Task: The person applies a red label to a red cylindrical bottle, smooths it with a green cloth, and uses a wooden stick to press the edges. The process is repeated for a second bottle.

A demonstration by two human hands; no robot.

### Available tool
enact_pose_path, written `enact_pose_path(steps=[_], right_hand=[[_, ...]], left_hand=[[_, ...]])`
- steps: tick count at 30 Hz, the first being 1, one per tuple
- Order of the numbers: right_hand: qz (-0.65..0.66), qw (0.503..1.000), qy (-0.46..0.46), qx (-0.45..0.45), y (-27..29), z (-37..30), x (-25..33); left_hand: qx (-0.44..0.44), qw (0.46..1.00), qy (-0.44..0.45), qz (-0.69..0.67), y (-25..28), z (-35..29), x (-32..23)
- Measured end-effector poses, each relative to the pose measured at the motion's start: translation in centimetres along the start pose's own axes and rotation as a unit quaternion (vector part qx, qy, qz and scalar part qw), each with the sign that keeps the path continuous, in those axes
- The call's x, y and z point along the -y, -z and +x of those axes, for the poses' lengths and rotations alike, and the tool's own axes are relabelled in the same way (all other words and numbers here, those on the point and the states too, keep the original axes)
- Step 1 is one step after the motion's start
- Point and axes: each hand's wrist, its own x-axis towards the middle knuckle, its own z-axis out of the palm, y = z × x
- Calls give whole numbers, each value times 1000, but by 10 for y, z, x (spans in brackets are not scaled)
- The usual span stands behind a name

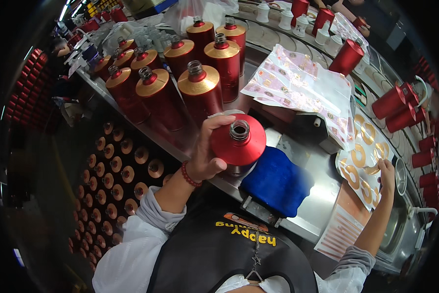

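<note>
Red bottle is gripped by left hand, fingers closed round it, above desk edge beside blue cloth. Right hand is laid, fingers closed, on gold-ring sticker sheet.

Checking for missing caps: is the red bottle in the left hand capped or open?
Open. The red bottle held by the left hand shows a bare threaded neck with a dark hole, no cap.

Left hand gripping red bottle, right hand on gold-ring sticker sheet
</note>
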Motion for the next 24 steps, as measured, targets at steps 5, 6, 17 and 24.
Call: enact_pose_path(steps=[5,6,17,24], right_hand=[[217,963,142,74,-60,-63,95],[240,954,149,100,-76,-83,124],[421,843,209,261,-172,-170,229],[426,837,252,232,-183,-198,248]], left_hand=[[59,996,28,-64,5,11,-7],[65,993,66,-71,9,14,-15],[-47,982,6,184,-8,31,-40],[109,987,106,61,18,34,-32]])
